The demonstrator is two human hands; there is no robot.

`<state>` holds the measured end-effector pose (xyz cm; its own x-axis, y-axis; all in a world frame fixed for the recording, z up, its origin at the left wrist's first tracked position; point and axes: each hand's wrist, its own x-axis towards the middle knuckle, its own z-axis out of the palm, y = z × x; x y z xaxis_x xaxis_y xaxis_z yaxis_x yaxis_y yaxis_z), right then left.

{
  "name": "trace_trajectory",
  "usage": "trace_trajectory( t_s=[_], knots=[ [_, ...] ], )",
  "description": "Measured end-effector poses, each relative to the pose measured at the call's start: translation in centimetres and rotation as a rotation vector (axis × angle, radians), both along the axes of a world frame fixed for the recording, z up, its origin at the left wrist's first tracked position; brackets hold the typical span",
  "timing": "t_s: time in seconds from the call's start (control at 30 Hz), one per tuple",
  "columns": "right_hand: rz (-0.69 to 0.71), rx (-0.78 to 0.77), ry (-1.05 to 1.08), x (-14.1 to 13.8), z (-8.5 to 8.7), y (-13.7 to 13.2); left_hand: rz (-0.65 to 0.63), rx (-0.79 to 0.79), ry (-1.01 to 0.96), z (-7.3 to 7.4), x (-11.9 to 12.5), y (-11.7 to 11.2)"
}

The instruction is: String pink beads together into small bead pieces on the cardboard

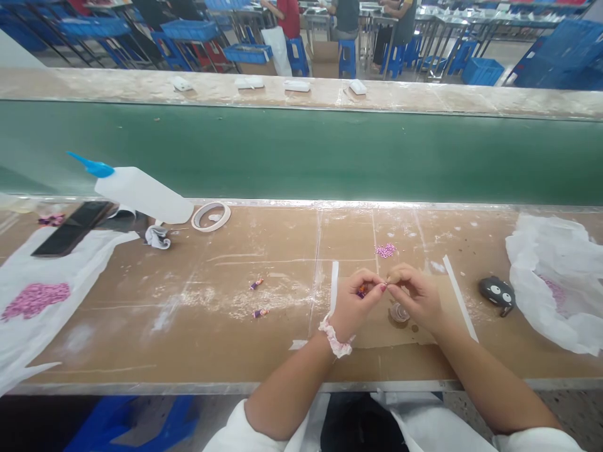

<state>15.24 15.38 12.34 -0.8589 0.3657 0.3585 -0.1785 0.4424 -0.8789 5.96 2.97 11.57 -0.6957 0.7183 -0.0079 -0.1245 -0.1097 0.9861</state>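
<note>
My left hand (354, 300) pinches a small orange piece (362, 290); my right hand (414, 295) closes fingertips against it, seemingly fitting a bead; next calls for steady alignment; beyond lie the pink beads (385, 250).

Both hands (384, 295) pinch a tiny piece (362, 290) together.

**Open bench in the middle, clutter at both ends**

Wide bare tabletop (221, 339) lies left of centre, dotted only by two tiny pieces (258, 297). Far left, the glue bottle (136, 191), phone (70, 228) and tape ring (211, 216) crowd in. Right, a dark round toy (497, 293) and crumpled white bag (556, 282) block the way.
</note>
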Motion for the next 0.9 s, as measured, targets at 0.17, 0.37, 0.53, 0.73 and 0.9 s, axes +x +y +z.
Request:
trace_trajectory(
  t_s=[0.17,0.37,0.53,0.73,0.9],
  knots=[
    [-0.007,0.084,-0.021,0.1,0.5,0.1,-0.03,-0.002,0.161,0.1,-0.1,0.0],
    [0.07,0.176,-0.088,0.2,1.2,0.8,-0.108,-0.054,0.361,-0.2,-0.6,-0.1],
    [0.162,0.167,-0.166,0.4,1.0,1.3,-0.212,-0.06,0.391,-0.3,-1.1,-0.1],
    [0.181,0.203,-0.189,1.1,1.0,2.6,-0.161,-0.106,0.187,-0.2,-1.4,0.0],
    [0.177,0.661,-0.317,1.8,2.2,2.8,-0.039,-0.05,-0.206,-1.0,-1.8,0.2]
  ],
)
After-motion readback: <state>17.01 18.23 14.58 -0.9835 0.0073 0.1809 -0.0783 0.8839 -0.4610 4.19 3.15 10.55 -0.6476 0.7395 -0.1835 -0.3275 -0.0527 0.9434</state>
